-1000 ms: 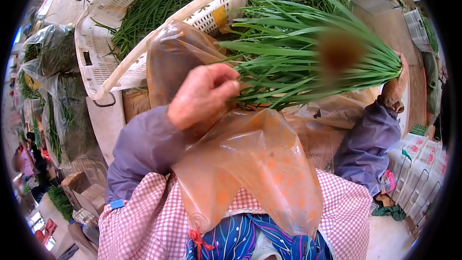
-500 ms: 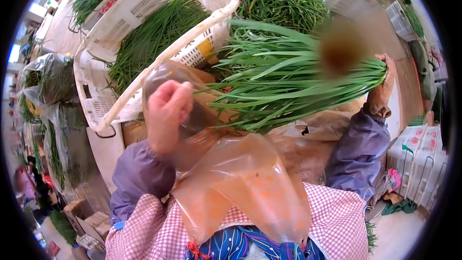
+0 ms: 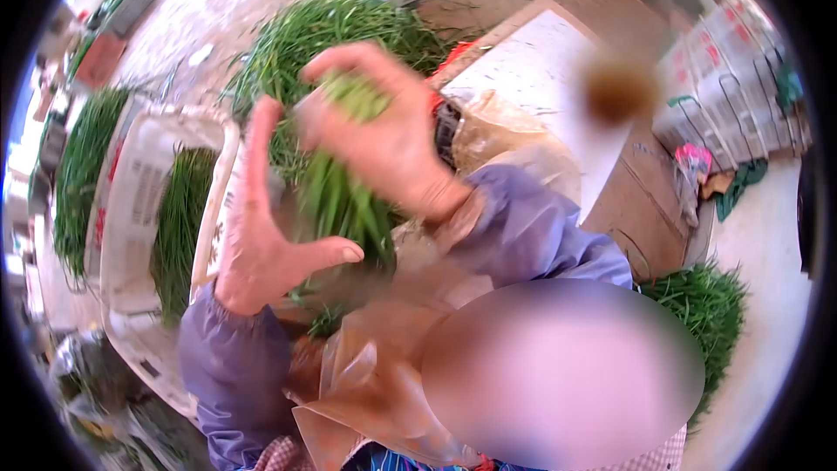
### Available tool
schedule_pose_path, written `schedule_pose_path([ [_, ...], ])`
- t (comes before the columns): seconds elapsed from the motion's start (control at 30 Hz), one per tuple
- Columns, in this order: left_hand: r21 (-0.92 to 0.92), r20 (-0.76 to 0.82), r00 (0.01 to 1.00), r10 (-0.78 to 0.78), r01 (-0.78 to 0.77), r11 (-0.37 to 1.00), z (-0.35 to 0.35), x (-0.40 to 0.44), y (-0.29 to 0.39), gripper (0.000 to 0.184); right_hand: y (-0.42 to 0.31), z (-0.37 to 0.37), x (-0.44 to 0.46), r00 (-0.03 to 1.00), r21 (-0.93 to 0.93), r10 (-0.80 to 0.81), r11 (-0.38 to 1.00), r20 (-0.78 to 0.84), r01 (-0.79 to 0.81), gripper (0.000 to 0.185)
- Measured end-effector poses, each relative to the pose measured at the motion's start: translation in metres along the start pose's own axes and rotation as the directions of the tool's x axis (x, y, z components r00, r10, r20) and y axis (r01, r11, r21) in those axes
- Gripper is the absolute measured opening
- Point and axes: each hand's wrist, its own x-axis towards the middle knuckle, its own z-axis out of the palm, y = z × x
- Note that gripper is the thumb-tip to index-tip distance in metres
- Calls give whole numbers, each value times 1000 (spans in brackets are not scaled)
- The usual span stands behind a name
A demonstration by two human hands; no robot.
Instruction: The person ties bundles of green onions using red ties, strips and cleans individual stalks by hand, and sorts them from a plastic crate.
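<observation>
A: Position of the bunch of green leaves [image 3: 344, 209], and clearance round it?

B: It was between the two hands, pale stem ends uppermost in the view, leaves trailing toward the wearer. A gap lay between the stem ends and the left fingers; lower down, the left thumb overlapped the leaves. Contact there could not be told.

A: Hand states?

B: The right hand [image 3: 379, 126], motion-blurred, was wrapped round the bunch near its stem ends. The left hand [image 3: 261, 240] held nothing, fingers extended, thumb spread wide.

A: Surrounding edges?

B: Rim of the white crate [image 3: 135, 209] close beside the left hand; heap of loose greens [image 3: 279, 44] behind both hands. A pale board [image 3: 523, 61] gave a broad flat stretch beyond the right forearm. Translucent plastic sheet [image 3: 384, 375] over the lap; stacked crates [image 3: 715, 78] well apart at right.

A: Change against the frame half a second earlier?

B: The bunch had then stretched sideways, stems far right; it had since swung round to stems-up. The left hand had uncurled. The camera view had shifted too.
</observation>
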Motion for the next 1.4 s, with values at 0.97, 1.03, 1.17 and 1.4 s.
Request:
schedule_pose_path([
  [0.97,-858,-91,939,-332,95,505,14,-26,-89,103,182,-204,108,416,-915,906,-232,-80,330,26],
  [1.03,-870,-84,942,-324,88,484,11,-22,-94,105,197,-218,112,341,-931,938,-182,-67,317,25],
  [1.17,-887,-47,934,-353,124,446,14,-19,-99,99,200,-234,110,525,-979,846,-15,96,203,19],
  [1.4,-870,-40,911,-411,171,462,18,-14,-95,92,149,-207,124,923,-811,384,535,-18,-238,11],
])
